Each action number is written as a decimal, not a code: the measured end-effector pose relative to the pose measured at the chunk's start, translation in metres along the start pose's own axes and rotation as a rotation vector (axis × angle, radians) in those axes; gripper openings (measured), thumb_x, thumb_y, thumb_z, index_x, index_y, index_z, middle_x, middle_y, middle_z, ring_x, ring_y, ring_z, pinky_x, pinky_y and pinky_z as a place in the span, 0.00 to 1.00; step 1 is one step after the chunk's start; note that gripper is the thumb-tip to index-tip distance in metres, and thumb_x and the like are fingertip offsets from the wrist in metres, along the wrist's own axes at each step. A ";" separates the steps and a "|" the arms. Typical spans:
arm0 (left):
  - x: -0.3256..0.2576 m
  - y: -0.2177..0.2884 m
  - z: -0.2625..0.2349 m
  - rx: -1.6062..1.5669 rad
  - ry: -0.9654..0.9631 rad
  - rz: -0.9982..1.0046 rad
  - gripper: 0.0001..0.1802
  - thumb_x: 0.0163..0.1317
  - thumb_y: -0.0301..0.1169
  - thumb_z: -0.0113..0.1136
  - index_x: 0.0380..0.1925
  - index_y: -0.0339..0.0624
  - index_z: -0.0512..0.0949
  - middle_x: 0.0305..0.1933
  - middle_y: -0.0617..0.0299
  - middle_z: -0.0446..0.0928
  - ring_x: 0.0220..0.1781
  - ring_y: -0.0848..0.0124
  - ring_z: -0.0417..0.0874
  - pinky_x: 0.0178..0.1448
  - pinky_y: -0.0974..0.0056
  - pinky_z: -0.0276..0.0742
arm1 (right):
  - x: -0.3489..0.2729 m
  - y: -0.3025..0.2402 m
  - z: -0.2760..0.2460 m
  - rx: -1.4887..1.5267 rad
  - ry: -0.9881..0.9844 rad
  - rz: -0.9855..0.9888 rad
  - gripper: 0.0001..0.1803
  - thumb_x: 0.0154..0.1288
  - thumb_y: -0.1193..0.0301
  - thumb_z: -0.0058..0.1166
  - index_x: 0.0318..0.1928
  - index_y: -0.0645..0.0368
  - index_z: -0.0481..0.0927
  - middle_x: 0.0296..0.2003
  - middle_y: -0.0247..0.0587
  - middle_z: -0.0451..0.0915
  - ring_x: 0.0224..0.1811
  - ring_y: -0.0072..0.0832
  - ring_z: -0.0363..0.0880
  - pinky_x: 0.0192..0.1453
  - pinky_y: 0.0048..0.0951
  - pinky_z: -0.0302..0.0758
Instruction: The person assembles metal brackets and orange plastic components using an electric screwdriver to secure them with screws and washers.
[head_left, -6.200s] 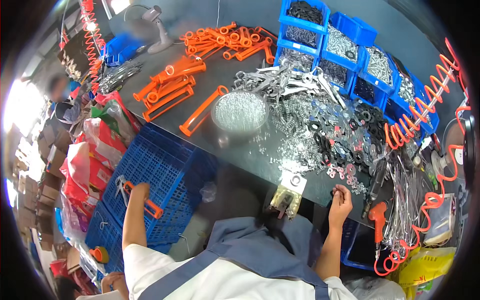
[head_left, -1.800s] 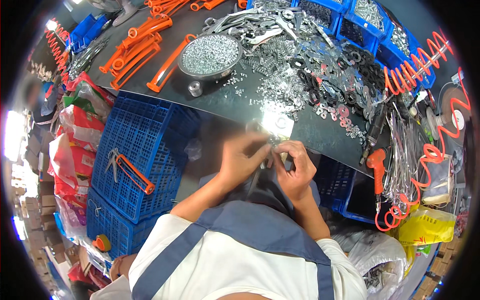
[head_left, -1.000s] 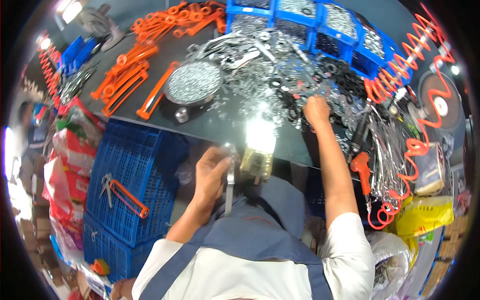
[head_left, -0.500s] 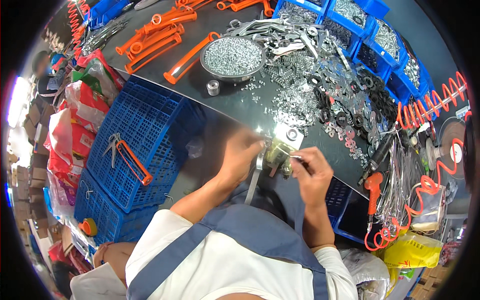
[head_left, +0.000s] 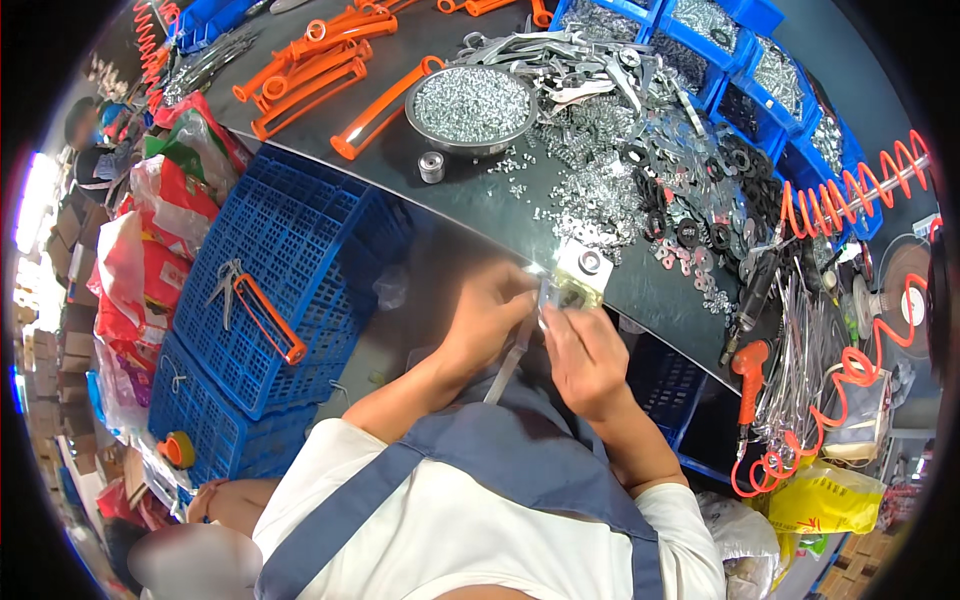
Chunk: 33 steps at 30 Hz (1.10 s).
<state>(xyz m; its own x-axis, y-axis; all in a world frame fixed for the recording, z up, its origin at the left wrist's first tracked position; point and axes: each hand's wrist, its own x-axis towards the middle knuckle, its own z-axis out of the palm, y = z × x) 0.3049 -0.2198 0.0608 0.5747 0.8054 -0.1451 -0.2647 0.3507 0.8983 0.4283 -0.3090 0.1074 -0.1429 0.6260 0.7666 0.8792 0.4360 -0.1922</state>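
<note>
Our left hand (head_left: 492, 310): we have the fingers curled tight on the long flat grey metal strip (head_left: 512, 352), which slants down from the hands toward our blue apron; the thumb side presses against the small metal assembly at the table edge.
Our right hand (head_left: 585, 352): fingers bent and pinched at the top of the same strip, fingertips (head_left: 552, 318) touching the small silvery-yellow metal part (head_left: 572, 290); we cannot tell how much of it they clasp.
Metal part: it sits at the near edge of the dark worktable (head_left: 470, 205), between our 2 hands, with 1 round washer on its top face.
Beside us, left: stacked blue plastic crates (head_left: 290, 250) hold 1 orange-handled clamp tool (head_left: 262, 312).
Beside us, right: an orange power screwdriver (head_left: 748, 370) hangs by the table edge, near orange coiled air hoses (head_left: 850, 195).
Mid table: loose silver nuts and black washers (head_left: 640, 200) lie scattered just beyond the part.
Farther: a round metal dish of small silver screws (head_left: 470, 105) stands next to long orange plastic handles (head_left: 320, 65).
Far edge: blue plastic bins of hardware (head_left: 740, 50) line the table's back.
</note>
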 end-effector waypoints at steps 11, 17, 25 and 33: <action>-0.002 0.012 0.001 0.212 -0.021 0.072 0.06 0.55 0.22 0.59 0.33 0.34 0.75 0.34 0.58 0.77 0.34 0.75 0.75 0.38 0.70 0.70 | 0.003 -0.008 -0.030 0.158 0.057 0.128 0.14 0.48 0.87 0.61 0.39 0.71 0.80 0.29 0.46 0.78 0.26 0.34 0.77 0.28 0.28 0.72; -0.003 0.011 0.002 0.155 -0.058 0.027 0.05 0.57 0.21 0.57 0.33 0.33 0.75 0.34 0.59 0.77 0.34 0.76 0.75 0.38 0.71 0.70 | 0.003 -0.009 -0.017 0.141 0.046 0.124 0.14 0.48 0.87 0.62 0.40 0.70 0.80 0.29 0.46 0.77 0.27 0.38 0.76 0.30 0.31 0.74; -0.003 -0.004 -0.002 0.104 -0.063 0.064 0.06 0.57 0.23 0.58 0.33 0.31 0.75 0.29 0.61 0.76 0.26 0.79 0.74 0.26 0.72 0.69 | -0.012 -0.021 0.001 -0.056 -0.069 0.036 0.17 0.48 0.86 0.59 0.42 0.74 0.77 0.31 0.48 0.75 0.27 0.39 0.74 0.30 0.33 0.74; -0.014 0.019 0.002 0.072 -0.266 0.027 0.46 0.45 0.30 0.73 0.64 0.34 0.59 0.54 0.49 0.74 0.54 0.63 0.78 0.55 0.62 0.75 | -0.029 -0.010 0.001 0.018 -0.043 0.164 0.18 0.49 0.79 0.57 0.44 0.70 0.77 0.38 0.50 0.76 0.36 0.43 0.77 0.41 0.36 0.76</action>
<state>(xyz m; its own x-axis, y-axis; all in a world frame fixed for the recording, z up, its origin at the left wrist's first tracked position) 0.2929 -0.2256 0.0802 0.7541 0.6566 -0.0152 -0.2326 0.2887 0.9287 0.4236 -0.3305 0.0868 -0.0183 0.7167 0.6971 0.8842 0.3371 -0.3234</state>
